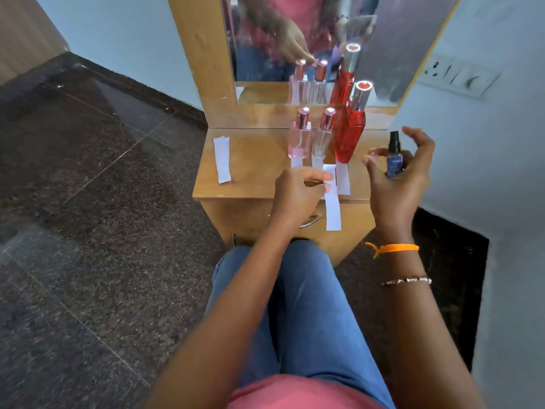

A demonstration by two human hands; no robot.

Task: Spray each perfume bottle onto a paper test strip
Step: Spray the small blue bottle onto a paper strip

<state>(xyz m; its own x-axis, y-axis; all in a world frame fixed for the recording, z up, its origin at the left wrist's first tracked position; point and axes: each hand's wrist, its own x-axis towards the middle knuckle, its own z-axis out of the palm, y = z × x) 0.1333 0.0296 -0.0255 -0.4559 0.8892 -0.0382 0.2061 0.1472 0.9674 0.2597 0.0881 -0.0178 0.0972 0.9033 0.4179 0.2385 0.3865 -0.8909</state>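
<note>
**Blue bottle and strip held over the table**

The wooden table (250, 172) fills the frame's centre, a mirror (295, 39) above it. On it stand a red bottle (349, 137), pink bottle (299, 137) and clear bottle (322, 140). Right of centre, the right hand (395, 184) grips a small blue bottle (394, 163). The left hand (295, 193) pinches a paper strip (332, 208); spare strips (222, 159) lie left.

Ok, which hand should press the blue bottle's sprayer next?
Right hand: it already grips the blue spray bottle, index finger raised above the nozzle. The left hand is busy pinching the paper test strip.
</note>
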